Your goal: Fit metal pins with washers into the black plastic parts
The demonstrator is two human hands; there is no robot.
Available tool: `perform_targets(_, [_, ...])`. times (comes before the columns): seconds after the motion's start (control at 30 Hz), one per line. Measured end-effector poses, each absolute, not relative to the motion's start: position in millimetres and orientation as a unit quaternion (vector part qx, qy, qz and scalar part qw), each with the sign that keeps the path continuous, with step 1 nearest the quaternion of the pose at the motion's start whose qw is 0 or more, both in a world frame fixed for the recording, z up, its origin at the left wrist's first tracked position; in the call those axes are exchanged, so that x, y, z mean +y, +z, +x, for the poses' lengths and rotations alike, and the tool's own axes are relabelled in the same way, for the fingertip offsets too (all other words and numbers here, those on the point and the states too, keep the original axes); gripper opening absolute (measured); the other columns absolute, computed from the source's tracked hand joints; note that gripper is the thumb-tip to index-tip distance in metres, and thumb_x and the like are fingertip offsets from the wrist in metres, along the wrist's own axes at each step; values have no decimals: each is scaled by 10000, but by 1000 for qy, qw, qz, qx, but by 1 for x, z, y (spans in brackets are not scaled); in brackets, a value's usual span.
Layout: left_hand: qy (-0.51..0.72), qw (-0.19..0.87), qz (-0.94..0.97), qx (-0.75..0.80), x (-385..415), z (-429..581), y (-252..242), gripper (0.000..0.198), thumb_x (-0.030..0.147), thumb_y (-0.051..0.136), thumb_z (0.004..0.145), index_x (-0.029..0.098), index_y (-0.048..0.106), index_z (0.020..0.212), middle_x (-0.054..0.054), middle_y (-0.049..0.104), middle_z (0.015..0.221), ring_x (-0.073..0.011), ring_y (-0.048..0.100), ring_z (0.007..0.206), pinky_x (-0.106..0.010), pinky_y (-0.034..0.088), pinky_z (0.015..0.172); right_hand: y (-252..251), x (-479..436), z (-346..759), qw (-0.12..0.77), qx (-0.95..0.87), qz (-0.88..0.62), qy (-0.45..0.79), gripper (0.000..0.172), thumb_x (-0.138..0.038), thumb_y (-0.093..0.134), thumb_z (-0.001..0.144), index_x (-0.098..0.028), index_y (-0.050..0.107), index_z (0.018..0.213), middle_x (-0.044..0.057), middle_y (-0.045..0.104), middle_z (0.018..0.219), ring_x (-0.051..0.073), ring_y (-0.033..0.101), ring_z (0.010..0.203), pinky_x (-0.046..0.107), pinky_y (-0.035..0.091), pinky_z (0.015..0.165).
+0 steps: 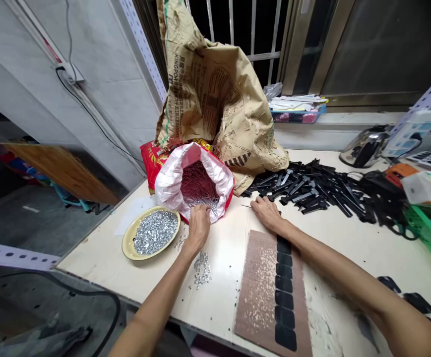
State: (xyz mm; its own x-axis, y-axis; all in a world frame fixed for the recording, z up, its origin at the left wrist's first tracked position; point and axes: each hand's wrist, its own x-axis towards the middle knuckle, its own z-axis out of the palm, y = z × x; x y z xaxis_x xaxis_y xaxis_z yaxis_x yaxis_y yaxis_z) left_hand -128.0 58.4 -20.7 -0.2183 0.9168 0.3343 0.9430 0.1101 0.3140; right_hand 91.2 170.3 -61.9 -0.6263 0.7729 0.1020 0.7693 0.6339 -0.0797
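Observation:
My left hand (199, 225) is at the mouth of a white-lined red bag (163, 181) filled with dark red, pin-like rods (199, 183). Its fingers are bent together at the bag's lower edge; what they hold is too small to make out. Further right, my right hand (266, 213) pinches a thin rod-like piece (244, 206) that points left, close to a heap of black plastic parts (312, 186). Below it lies a brown board (256, 292) with a column of black rounded squares (284, 300). Small metal pieces fill a yellow dish (129, 248), and more (202, 270) lie loose on the table.
Behind the bag stands a large brown paper sack (233, 99). A kettle (366, 146) and a green basket (429, 243) are at the right. Black flat pieces (418, 301) lie near my right forearm. The table's edge (126, 297) runs along the front left.

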Motion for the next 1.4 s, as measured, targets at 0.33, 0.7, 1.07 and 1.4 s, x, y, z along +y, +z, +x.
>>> perform_targets(0.33, [-142, -97, -718, -674, -12, -147, -20, 250, 256, 472, 875, 181, 709, 899, -90, 675, 884, -228, 610, 835, -337, 461, 741, -43, 147, 144, 311, -850, -405, 128, 230, -201, 441, 860, -172, 632, 986, 63, 574, 949, 178, 568, 829, 284, 435, 748])
perform_targets(0.7, [-98, -83, -786, -605, -48, -141, -43, 292, 258, 378, 933, 212, 663, 983, -84, 588, 893, -205, 514, 869, -299, 436, 695, -21, 60, 159, 336, -843, -358, 220, 198, -250, 475, 889, -201, 649, 971, 49, 611, 908, 173, 604, 824, 301, 477, 755])
perform_targets(1.07, [-143, -87, -761, -627, -46, -138, -51, 254, 199, 374, 920, 176, 618, 987, -76, 575, 878, -201, 525, 864, -344, 447, 780, -10, 20, 146, 326, -842, -384, 196, 183, -216, 489, 874, -220, 639, 980, 35, 625, 910, 173, 611, 809, 286, 472, 723])
perform_targets(1.4, [-150, -108, -731, -657, -54, -121, -39, 173, 168, 462, 868, 176, 606, 772, -82, 598, 839, -220, 533, 856, -357, 450, 769, -17, 6, 127, 337, -847, -334, 240, 162, -235, 479, 893, -225, 618, 976, 44, 638, 943, 194, 624, 851, 323, 494, 762])
